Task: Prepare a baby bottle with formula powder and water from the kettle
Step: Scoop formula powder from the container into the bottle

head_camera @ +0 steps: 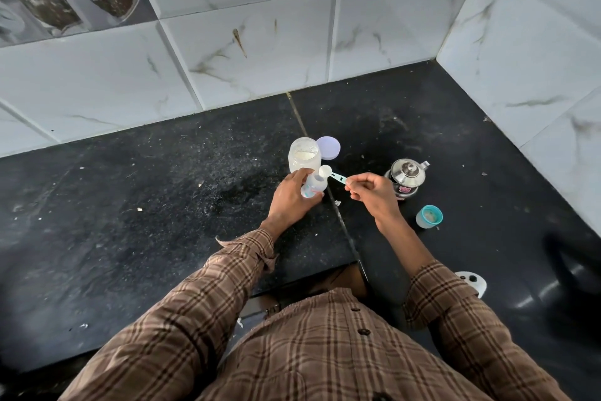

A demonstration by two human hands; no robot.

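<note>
A clear baby bottle (314, 185) stands uncapped on the black counter (162, 205), and my left hand (292, 199) grips its side. My right hand (370, 192) pinches the handle of a pale blue scoop (328, 173). The scoop's bowl holds white powder and hovers right over the bottle's mouth. Just behind the bottle stands an open translucent jar of formula powder (304, 157). The jar's lilac lid (328, 147) lies flat beside it. A small steel kettle (406, 177) with its lid on sits right of my right hand.
The bottle's teal cap with teat (429, 216) rests on the counter, front right of the kettle. Marble-look wall tiles (260, 43) close in the back and right sides. A white wall socket (471, 282) sits below the counter edge at right. Crumbs dot the counter.
</note>
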